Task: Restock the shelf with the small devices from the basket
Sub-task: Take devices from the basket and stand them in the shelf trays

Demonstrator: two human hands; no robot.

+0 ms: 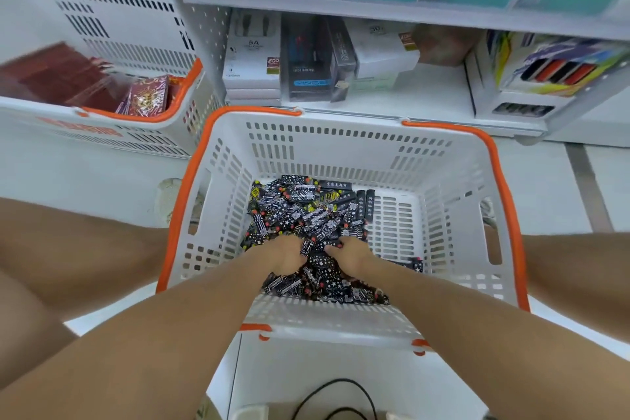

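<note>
Head view: both hands, left hand [289,254] and right hand [351,254], fingers curled into the devices [306,211] heaped in the basket [341,143]; shelf [409,92] at twelve o'clock awaits nearly all.

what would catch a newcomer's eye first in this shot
First, the heap of small black patterned devices in the bottom of the white basket with the orange rim at the centre, with the left hand and right hand dug into it side by side. Behind it, the lower shelf holds boxed goods, and a second basket of red packets sits at the left.
</note>
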